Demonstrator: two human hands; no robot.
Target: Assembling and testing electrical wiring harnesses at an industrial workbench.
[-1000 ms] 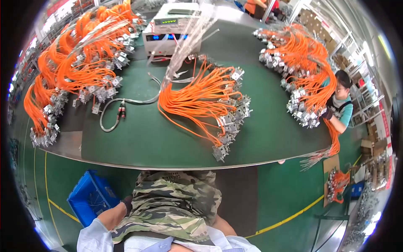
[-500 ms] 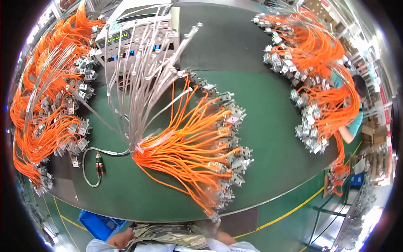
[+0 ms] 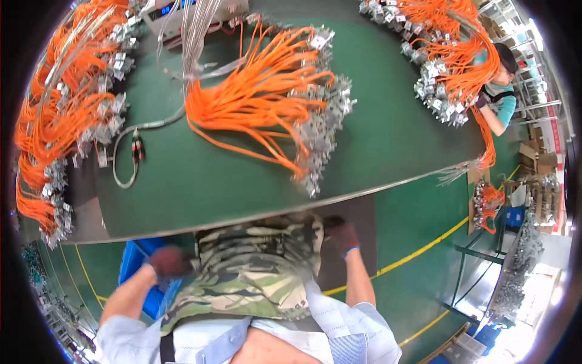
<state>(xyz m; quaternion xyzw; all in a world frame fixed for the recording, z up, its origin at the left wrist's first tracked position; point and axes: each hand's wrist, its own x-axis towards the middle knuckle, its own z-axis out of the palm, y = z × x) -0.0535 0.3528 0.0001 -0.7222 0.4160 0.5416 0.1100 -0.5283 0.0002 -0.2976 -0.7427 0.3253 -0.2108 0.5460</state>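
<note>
Both my hands are below the table's near edge, in dark red gloves with darker fingers. My left hand [image 3: 171, 261] is beside the left side of my camouflage apron [image 3: 254, 261], above a blue bin; motion smears its fingers. My right hand [image 3: 341, 235] hangs by the apron's right side, its fingers too blurred to read. I see nothing plainly held in either. On the table, a large bundle of orange cables [image 3: 242, 100] fans out to the right, ending in metal connectors [image 3: 324, 121]. Its grey-white leads [image 3: 197, 36] run toward the back.
Heaps of similar orange cables [image 3: 39, 133] line the left side, with more orange cables [image 3: 454, 67] at the right. A looped grey cable [image 3: 124, 182] with red-black plugs lies front left. A tester box [image 3: 230, 6] stands behind. A co-worker [image 3: 503, 91] is at far right; a blue bin [image 3: 130, 264] stands below.
The view has tipped downward, so the table sits higher in the picture. My gloved hands have come into sight beside the apron. The cable bundle seems to lie where it was.
</note>
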